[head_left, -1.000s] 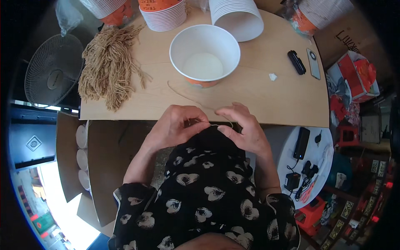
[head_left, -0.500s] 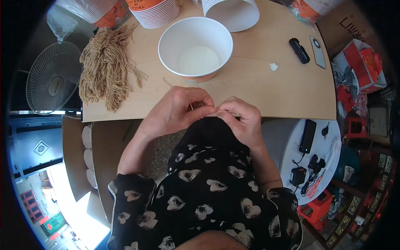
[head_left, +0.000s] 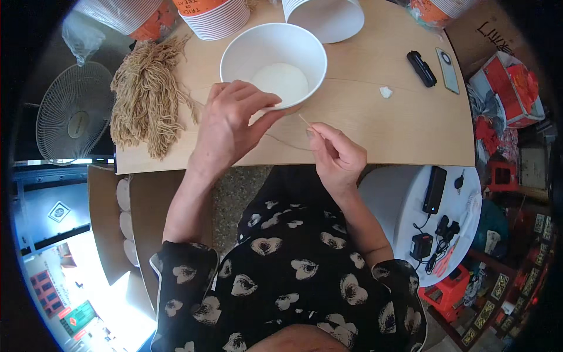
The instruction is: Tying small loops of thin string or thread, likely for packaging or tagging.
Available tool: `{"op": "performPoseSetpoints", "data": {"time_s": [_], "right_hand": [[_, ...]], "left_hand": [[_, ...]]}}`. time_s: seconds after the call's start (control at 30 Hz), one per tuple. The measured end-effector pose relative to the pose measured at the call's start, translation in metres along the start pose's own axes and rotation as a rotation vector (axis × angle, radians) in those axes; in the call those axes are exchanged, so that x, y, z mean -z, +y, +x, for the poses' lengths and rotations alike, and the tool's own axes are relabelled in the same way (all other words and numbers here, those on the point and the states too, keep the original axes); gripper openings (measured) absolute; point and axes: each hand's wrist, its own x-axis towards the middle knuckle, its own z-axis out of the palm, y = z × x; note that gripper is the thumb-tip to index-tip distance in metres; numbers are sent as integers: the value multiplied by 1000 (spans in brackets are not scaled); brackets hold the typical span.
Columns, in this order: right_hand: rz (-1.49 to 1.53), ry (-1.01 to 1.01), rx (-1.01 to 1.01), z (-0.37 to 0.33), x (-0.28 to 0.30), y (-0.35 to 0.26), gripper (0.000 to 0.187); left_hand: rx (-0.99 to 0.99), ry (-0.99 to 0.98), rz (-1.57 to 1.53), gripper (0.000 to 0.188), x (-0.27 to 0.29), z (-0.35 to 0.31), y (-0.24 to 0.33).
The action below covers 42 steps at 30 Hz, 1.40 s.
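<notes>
A large white paper bucket (head_left: 272, 44) stands upright on the table before me. My left hand (head_left: 227, 124) pinches its near rim, fingertips at the edge and thumb against the outer wall. My right hand (head_left: 339, 154) is closed on a thin tan cord (head_left: 287, 142), whose tip pokes up past the fingers toward the bucket. The rest of that cord trails leftward behind my left hand, where its course is hidden. To the left lies a thick bundle of tan cords (head_left: 143, 97).
Stacked orange-and-white buckets (head_left: 214, 20) and a bucket on its side (head_left: 325, 20) line the far edge. At right lie a black handheld tool (head_left: 421, 69), a phone (head_left: 447, 70) and a white scrap (head_left: 385, 92). A fan (head_left: 76, 123) stands left; a round white stool (head_left: 399, 234) holds chargers.
My hands have parted from where they met at the table edge. The left went up to the bucket's rim; the right stays low with the cord.
</notes>
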Motion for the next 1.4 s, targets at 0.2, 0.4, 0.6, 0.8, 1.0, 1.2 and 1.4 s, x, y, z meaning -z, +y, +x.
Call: {"op": "performPoseSetpoints", "data": {"time_s": [0.2,0.4,0.6,0.8,1.0,1.2,1.4], "right_hand": [[-150,10,196,3,-4,11,18],[-151,-9,185,2,-7,17,16],[-122,4,140,3,-11,21,15],[-145,-34,91,6,-12,18,14],[-143,-24,81,8,-14,20,13],[-157,11,71,14,-18,21,11],[-96,-27,67,19,-21,17,12]], "left_hand": [[-17,40,16,14,-10,-3,2],[10,55,20,13,-13,-3,4],[10,53,20,12,-12,-2,7],[-11,60,22,14,-13,-2,6],[9,47,17,14,-12,-2,10],[61,-20,-161,18,0,7,8],[8,-222,-301,16,0,36,-11]]}}
